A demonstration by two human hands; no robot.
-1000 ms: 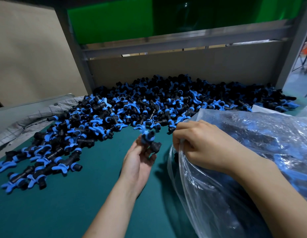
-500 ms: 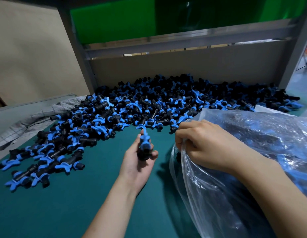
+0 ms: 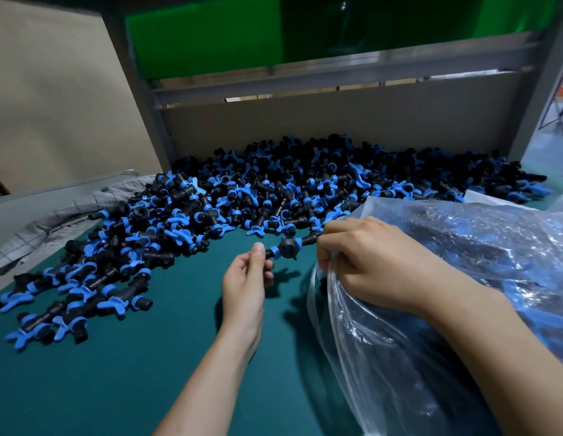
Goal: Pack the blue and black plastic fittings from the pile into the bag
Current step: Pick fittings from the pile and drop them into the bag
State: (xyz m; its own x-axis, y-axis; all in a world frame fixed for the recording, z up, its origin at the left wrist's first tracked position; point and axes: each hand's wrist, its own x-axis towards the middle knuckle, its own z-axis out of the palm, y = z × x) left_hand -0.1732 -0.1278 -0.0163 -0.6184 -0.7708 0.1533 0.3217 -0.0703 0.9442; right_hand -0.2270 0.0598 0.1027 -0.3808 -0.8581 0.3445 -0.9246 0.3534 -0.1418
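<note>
A wide pile of blue and black plastic fittings (image 3: 274, 196) covers the back and left of the green table (image 3: 116, 372). My left hand (image 3: 245, 284) pinches one fitting (image 3: 288, 248) by its left end and holds it level above the table, its right end close to the bag's mouth. My right hand (image 3: 368, 262) grips the rim of the clear plastic bag (image 3: 447, 309) and holds it open. Through the film of the bag several packed fittings show.
A grey cloth (image 3: 47, 218) lies crumpled at the table's left edge. A beige board (image 3: 337, 127) and grey metal frame (image 3: 305, 77) close the back. Bare green surface lies in front of the pile, near me.
My left hand turned the fitting from upright to level and moved it right toward the bag's mouth. My right hand kept its grip on the bag's rim.
</note>
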